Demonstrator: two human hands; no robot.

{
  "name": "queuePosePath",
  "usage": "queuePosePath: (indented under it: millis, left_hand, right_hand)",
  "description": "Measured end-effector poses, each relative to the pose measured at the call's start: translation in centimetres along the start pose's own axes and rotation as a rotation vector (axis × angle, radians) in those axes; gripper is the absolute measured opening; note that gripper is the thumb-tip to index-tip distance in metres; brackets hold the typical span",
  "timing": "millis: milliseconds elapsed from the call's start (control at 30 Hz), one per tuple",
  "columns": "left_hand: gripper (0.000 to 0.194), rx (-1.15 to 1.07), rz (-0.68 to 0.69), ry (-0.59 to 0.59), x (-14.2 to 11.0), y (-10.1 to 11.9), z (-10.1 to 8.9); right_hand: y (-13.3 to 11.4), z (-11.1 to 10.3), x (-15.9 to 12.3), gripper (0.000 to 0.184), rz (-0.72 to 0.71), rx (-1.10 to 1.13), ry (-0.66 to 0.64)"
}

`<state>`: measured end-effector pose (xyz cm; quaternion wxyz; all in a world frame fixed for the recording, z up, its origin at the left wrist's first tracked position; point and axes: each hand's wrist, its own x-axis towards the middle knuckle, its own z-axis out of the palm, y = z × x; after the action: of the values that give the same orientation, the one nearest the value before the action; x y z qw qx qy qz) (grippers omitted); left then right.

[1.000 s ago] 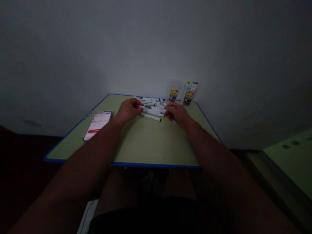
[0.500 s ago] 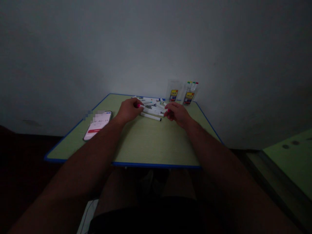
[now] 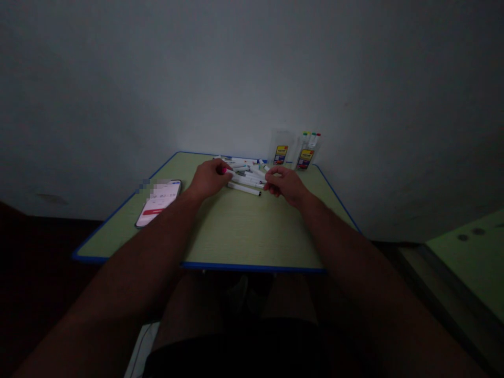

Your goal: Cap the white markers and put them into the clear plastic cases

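Note:
A pile of several white marker pens (image 3: 248, 176) lies at the far middle of a green table (image 3: 236, 231) with a blue edge. My left hand (image 3: 208, 178) is closed at the pile's left side, its fingers pinching a white marker with a pink end (image 3: 225, 171). At the pile's right side, my right hand (image 3: 286, 185) is curled with its fingertips on the end of a marker; what it grips is too small to make out. One white marker with a black tip (image 3: 244, 189) lies nearest me, between the hands.
A phone (image 3: 158, 202) with a lit screen lies on the table's left part. Two clear marker packs (image 3: 293, 149) stand against the wall at the far right corner. Another green surface (image 3: 472, 257) shows at the right edge. My knees are under the table.
My right hand has shifted slightly left towards the pile. The left hand stays where it was.

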<state>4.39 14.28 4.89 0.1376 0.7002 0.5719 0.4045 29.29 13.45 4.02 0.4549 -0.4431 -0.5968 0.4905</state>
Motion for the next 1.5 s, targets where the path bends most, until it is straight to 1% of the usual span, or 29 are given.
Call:
queuePosePath:
  millis: [100,167,233,367,433,500,633,800,1033,1500]
  left_hand:
    - [0.015,-0.059,0.007,0.005,0.2,-0.4,0.2]
    - [0.017,-0.147,-0.011,0.016,0.4,-0.7,0.3]
    - [0.018,-0.273,-0.073,0.034,0.6,-0.9,0.4]
    - [0.02,-0.567,-0.241,0.06,0.8,-0.6,0.2]
    - [0.02,-0.664,-0.29,0.069,0.8,-0.4,0.0]
    - [0.02,-0.715,-0.329,0.073,0.8,-0.2,-0.3]
    - [0.021,-0.741,-0.393,0.064,0.8,0.0,-0.5]
    - [0.024,-0.728,-0.404,0.048,0.9,-0.2,-0.6]
    - [0.025,-0.681,-0.373,-0.001,0.7,-0.1,-0.6]
    - [0.02,-0.69,-0.307,-0.109,0.4,-0.1,-0.2]
  right_hand:
    - [0.1,0.0,0.0,0.018,0.0,-0.036,-0.022]
    - [0.0,0.0,-0.1,0.015,0.012,-0.048,-0.026]
    - [-0.1,0.0,-0.1,0.016,0.03,-0.047,-0.021]
    - [-0.2,0.0,0.0,0.02,0.073,-0.042,-0.001]
    - [-0.2,0.0,0.0,0.018,0.085,-0.041,0.002]
    - [-0.2,0.0,0.1,0.016,0.083,-0.035,0.001]
    - [0.0,-0.1,0.2,0.015,0.081,-0.032,0.015]
    - [0.0,-0.2,0.2,0.014,0.069,-0.019,0.014]
    - [-0.1,0.0,0.0,0.013,0.073,-0.029,0.008]
    - [-0.4,0.1,-0.3,0.014,0.091,-0.039,-0.009]
